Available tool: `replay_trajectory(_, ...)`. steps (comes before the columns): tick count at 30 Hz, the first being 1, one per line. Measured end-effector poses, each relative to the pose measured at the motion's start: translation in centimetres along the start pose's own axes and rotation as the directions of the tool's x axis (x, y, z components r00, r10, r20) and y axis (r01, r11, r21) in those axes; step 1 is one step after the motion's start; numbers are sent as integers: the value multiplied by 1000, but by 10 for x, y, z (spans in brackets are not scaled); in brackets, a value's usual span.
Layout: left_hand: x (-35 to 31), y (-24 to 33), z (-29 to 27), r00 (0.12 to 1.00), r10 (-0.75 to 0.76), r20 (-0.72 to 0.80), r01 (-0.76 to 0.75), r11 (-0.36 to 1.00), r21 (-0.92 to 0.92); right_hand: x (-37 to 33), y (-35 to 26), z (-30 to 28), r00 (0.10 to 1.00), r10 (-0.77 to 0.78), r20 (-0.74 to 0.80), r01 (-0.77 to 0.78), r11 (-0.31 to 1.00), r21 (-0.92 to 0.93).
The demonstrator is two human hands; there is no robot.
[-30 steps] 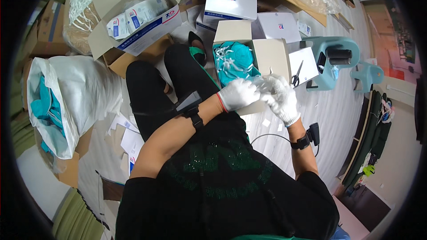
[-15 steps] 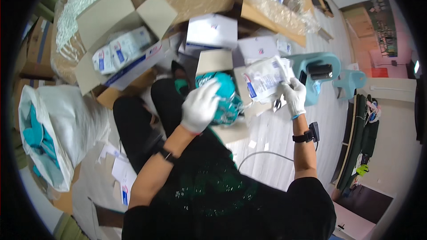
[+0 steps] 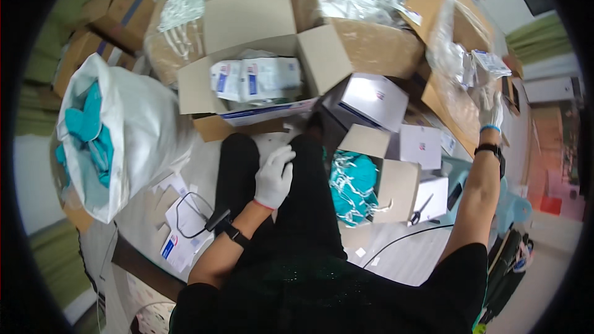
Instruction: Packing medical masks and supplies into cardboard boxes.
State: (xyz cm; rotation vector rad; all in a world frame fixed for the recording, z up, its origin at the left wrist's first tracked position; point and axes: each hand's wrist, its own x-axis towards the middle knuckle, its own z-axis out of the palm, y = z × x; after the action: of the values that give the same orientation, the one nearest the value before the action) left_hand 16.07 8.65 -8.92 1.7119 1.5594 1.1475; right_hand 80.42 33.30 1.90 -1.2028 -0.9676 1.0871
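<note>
Your left hand (image 3: 273,180): empty, loosely spread | Your right hand (image 3: 491,111): can't tell if gripping | white packet (image 3: 492,64): just beyond right hand | teal masks (image 3: 362,174): between hands

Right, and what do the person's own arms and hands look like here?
The left hand and right hand wear white gloves, edged red at the left cuff and blue at the right cuff. Each forearm carries a black strap with a dark unit; a thin dark cable loops beside the left one. The black sleeves are short.
</note>
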Motion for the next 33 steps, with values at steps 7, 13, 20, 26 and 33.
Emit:
replay_trajectory(7, 141, -64, -69, 903, -329, -276, 346, 938, 17, -123, 94, 159, 910, -23, -414, -78, 972, -223)
replay_trajectory(13, 249, -107, -77, 697, -693, 183, 351, 552, 756, -237, 138, 203, 877, 305, -371, -361, 928, -92)
replay_trajectory(20, 233, -205, -40, 690, -723, -39, 609, 550, 571, -305, 154, 234, 808, 476, -348, -499, 866, 25)
replay_trajectory(26, 253, -127, -65, 795, -605, 29, 386, 543, 745, -336, 151, 223, 750, 503, -429, -577, 815, -56)
replay_trajectory(33, 271, -185, -89, 751, -660, 2, 425, 487, 763, -347, 167, 227, 785, 518, -339, -581, 805, -116)
